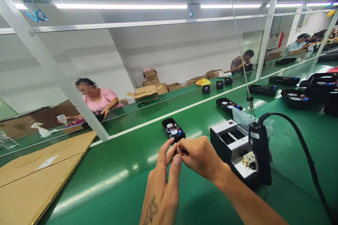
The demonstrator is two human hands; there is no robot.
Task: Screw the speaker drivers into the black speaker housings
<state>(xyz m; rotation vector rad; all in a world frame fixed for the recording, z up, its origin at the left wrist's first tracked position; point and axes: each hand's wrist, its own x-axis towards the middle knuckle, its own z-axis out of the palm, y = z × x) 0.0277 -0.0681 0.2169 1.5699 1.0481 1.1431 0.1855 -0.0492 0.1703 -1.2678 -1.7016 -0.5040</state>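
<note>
My left hand is raised over the green work surface, fingers stretched out and thumb apart. Its fingertips meet those of my right hand, whose fingers are curled in a pinch; whatever they hold is hidden. Just beyond both hands lies an open black casing with round white parts, wires and a blue part inside. To the right of my right hand stands a black and white screw feeder with small brass-coloured pieces at its front. A black electric screwdriver hangs upright against it from a cord.
Another open casing lies farther up the green bench, with more casings at the right. Flat cardboard covers the left side. A frame post rises there, and a person in pink works across the line.
</note>
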